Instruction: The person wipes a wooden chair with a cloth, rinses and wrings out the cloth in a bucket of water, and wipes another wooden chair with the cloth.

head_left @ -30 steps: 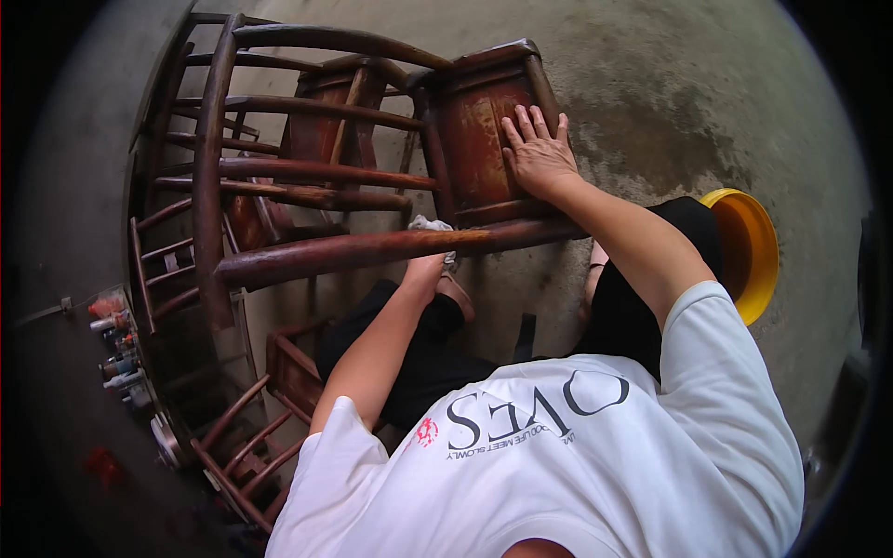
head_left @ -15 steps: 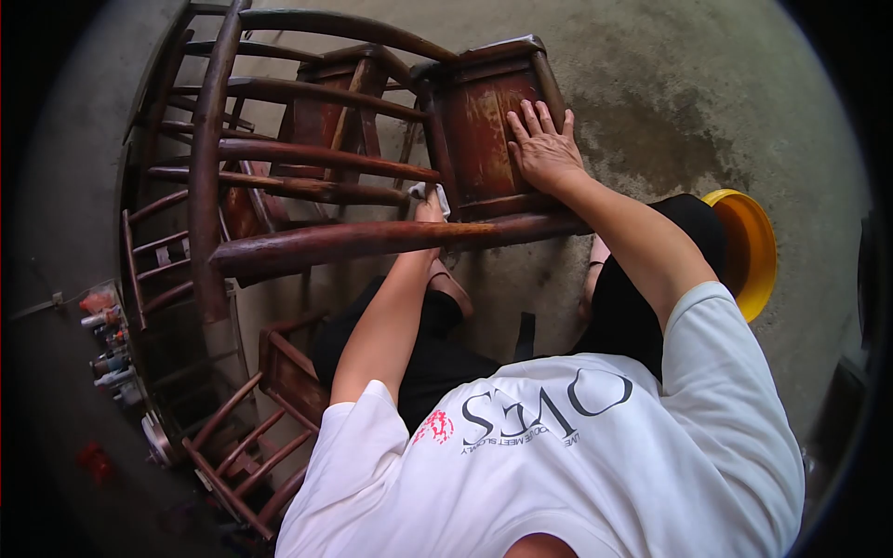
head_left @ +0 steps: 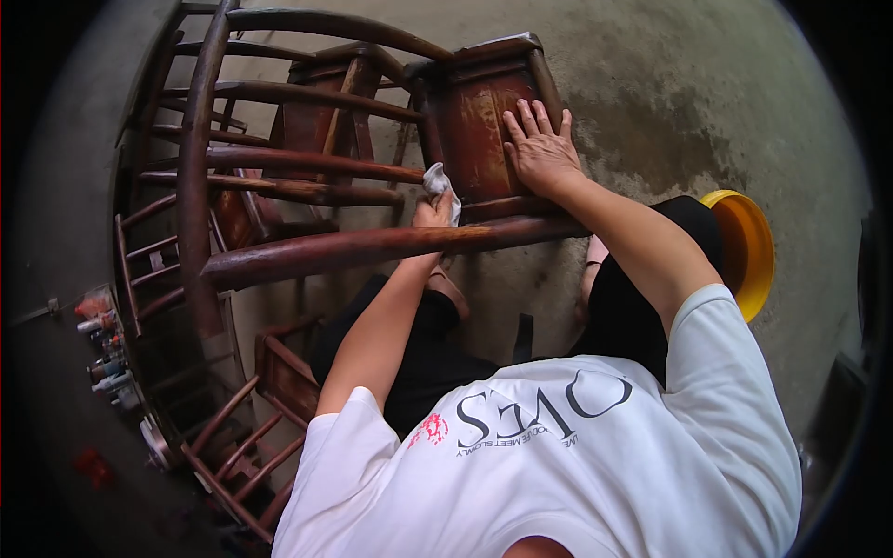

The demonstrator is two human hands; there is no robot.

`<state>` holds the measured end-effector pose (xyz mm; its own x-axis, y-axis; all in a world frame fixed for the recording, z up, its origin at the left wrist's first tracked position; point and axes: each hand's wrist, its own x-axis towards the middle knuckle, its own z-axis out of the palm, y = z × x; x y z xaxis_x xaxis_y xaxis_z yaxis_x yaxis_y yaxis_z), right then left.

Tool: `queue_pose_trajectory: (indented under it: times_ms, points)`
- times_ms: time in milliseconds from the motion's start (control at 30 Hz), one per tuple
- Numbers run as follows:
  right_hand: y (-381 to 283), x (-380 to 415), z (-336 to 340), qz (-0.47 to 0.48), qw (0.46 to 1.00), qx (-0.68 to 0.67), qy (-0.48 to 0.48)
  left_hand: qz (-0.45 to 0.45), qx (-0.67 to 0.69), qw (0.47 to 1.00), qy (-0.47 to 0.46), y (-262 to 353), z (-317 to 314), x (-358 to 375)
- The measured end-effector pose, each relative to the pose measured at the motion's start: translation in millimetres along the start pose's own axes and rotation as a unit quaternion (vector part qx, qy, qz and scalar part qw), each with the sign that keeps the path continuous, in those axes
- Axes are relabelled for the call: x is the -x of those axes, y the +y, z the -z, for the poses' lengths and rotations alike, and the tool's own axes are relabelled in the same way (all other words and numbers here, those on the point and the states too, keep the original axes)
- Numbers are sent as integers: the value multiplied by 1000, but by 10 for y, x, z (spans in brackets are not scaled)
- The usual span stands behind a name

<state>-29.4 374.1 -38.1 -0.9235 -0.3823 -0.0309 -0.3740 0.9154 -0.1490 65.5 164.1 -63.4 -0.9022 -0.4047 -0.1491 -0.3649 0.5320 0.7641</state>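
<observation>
A dark reddish-brown wooden chair (head_left: 335,244) lies tipped, its seat (head_left: 481,130) facing up at the upper middle and its long rails running left. My right hand (head_left: 542,153) rests flat on the right part of the seat with its fingers spread. Between the rails, beside the seat's lower left corner, my left hand (head_left: 432,210) grips a crumpled white cloth (head_left: 441,183). The lower long rail passes in front of my left wrist. Worn, lighter patches show on the seat.
More wooden chairs stand behind the rails (head_left: 321,116) and at the lower left (head_left: 290,377). A yellow bucket (head_left: 752,256) is beside my right knee. Small bottles and jars (head_left: 110,358) sit at the far left. The concrete floor (head_left: 791,121) has a dark stain.
My left hand and the cloth have come up from behind the rail, with more of both showing. The chair's rails have shifted slightly left. My right hand remains on the seat.
</observation>
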Motion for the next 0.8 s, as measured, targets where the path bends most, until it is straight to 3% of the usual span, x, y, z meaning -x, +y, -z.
queue_pose_trajectory:
  times_ms: [67,100,200,333,400,500,600,700,800]
  points:
    - [-6,-4,24,1,1000,-1,16,94,76,977,-174,49,66,-207]
    - [1,-10,20,-1,1000,-1,18,42,65,987,-140,26,24,-241]
    - [-14,14,-23,1,1000,-7,12,76,82,987,-116,200,63,-120]
    - [23,-16,9,0,1000,-11,25,60,192,972,-120,-115,81,75]
    - [17,-3,-2,-2,1000,-11,13,96,157,967,-175,-93,222,215]
    - [17,-7,-21,0,1000,-13,24,31,258,947,-189,-44,249,326]
    - [11,-11,3,-1,1000,-14,8,24,189,973,-129,-198,87,170]
    - [9,-9,-24,-3,1000,-14,16,41,67,995,-65,61,69,60]
    - [4,-12,-12,-6,1000,-13,8,50,45,996,-58,107,50,-42]
